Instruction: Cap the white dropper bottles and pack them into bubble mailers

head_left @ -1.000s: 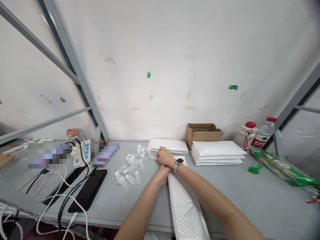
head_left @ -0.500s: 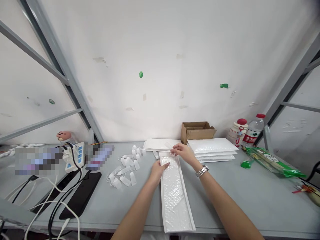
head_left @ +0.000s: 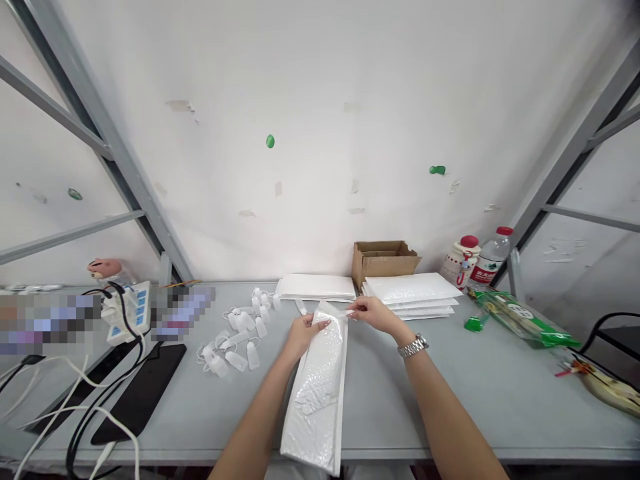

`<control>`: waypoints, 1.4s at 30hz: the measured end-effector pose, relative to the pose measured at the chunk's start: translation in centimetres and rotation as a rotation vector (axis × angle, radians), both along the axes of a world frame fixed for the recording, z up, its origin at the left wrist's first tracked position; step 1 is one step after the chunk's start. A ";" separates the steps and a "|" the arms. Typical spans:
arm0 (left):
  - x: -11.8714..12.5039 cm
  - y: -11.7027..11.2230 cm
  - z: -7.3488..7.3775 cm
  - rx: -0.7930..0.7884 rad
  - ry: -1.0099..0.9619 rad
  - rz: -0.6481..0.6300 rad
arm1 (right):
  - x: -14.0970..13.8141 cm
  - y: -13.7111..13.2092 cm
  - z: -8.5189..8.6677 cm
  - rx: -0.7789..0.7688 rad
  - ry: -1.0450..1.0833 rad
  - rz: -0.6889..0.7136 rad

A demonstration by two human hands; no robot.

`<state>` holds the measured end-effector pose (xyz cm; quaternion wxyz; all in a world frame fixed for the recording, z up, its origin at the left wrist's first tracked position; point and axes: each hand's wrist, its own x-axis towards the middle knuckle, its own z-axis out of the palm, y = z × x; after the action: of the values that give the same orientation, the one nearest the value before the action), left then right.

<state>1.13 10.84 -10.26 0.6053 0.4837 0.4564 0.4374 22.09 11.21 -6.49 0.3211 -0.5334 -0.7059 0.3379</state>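
Observation:
My left hand grips the upper left edge of a long white bubble mailer, thumb on top and fingers underneath. The mailer slants down toward the table's front edge, its flap end away from me. At its upper right corner my right hand, with a metal watch on the wrist, pinches a thin whitish strip. Whether that strip is still joined to the mailer I cannot tell. Several small white plastic tags with loops lie scattered left of my left hand.
Flat white mailers lie at the back, and a thicker stack sits by a cardboard box. Bottles and a green package are at the right. Cables, a power strip and a black phone-like slab occupy the left.
The mailer's near end has swung left, and its flap end has lifted slightly. My right hand has moved from over the mailer's top to its right edge, with the whitish strip. The view has turned slightly right.

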 end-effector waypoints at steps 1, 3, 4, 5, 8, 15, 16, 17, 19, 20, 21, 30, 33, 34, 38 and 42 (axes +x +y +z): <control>0.0 -0.1 0.1 0.002 0.015 -0.021 | 0.3 -0.1 0.0 -0.037 0.011 0.041; 0.1 -0.2 0.2 0.005 0.038 -0.059 | 0.9 -0.2 0.1 -0.107 0.034 0.126; 0.1 -0.3 0.2 0.005 0.045 -0.079 | 1.0 -0.3 0.1 -0.139 0.037 0.168; 0.2 -0.3 0.3 0.004 0.049 -0.098 | 1.1 -0.3 0.2 -0.166 0.033 0.204; 0.4 -0.4 0.2 -0.003 0.047 -0.131 | 0.3 -0.3 0.1 -0.150 0.000 0.232; 0.6 0.2 -0.8 -0.024 0.000 -0.038 | -3.0 0.2 -1.2 0.017 0.026 -0.075; 0.5 0.3 -1.0 -0.022 -0.005 -0.017 | -3.2 0.2 -1.3 0.011 0.031 -0.063; 0.5 0.3 -1.1 -0.021 -0.010 0.004 | -3.4 0.1 -1.4 0.007 0.037 -0.052; 0.4 0.4 -1.4 -0.020 -0.018 0.041 | -3.6 0.0 -1.5 0.005 0.048 -0.041; 0.4 0.4 -1.5 -0.022 -0.023 0.055 | -3.6 -0.1 -1.5 0.009 0.057 -0.044; 0.3 0.5 -1.5 -0.024 -0.029 0.065 | -3.7 -0.1 -1.6 0.017 0.071 -0.053; 0.3 0.5 -1.5 -0.009 -0.062 0.107 | -4.0 0.5 -2.7 0.189 -0.055 -0.121; 0.3 0.4 -1.4 0.008 -0.061 0.114 | -4.2 0.5 -2.9 0.205 -0.075 -0.126; 0.3 0.4 -1.3 0.011 -0.060 0.118 | -4.2 0.5 -2.9 0.205 -0.079 -0.124; 0.3 0.4 -1.5 0.009 -0.058 0.116 | -4.5 0.3 -3.1 0.151 -0.084 -0.091; 0.5 0.4 -1.9 -0.012 -0.060 0.084 | -4.8 0.0 -2.9 0.117 -0.077 -0.051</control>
<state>1.64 11.23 -12.13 0.6026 0.4471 0.4608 0.4740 17.32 11.23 -9.44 0.3328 -0.5442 -0.7223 0.2671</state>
